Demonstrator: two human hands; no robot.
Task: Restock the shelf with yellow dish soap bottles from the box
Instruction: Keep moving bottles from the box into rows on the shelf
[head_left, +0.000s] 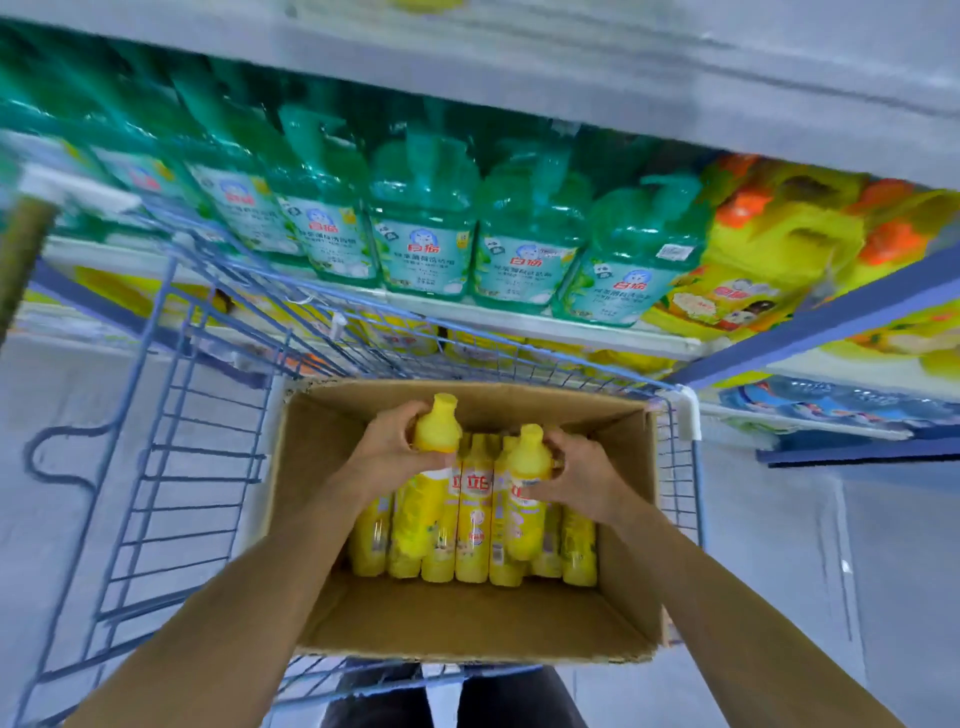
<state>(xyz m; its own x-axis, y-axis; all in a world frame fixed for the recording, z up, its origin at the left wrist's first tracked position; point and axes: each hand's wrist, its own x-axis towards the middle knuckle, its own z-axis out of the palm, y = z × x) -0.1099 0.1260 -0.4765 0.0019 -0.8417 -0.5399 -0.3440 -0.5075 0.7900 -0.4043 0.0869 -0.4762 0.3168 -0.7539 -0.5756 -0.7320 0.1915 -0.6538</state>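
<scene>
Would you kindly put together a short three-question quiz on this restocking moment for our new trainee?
1. True or false: the cardboard box stands directly on the floor.
2. Pick one. The left hand and right hand grip: A) nothing; B) the left bottle and the right bottle, one yellow bottle each; C) one box flap each.
3. Fill in: the pump bottles on the shelf beyond the box are ___ in colour.

Key: 1 false, it sits in the blue wire cart. 2 B. 3 green.
</scene>
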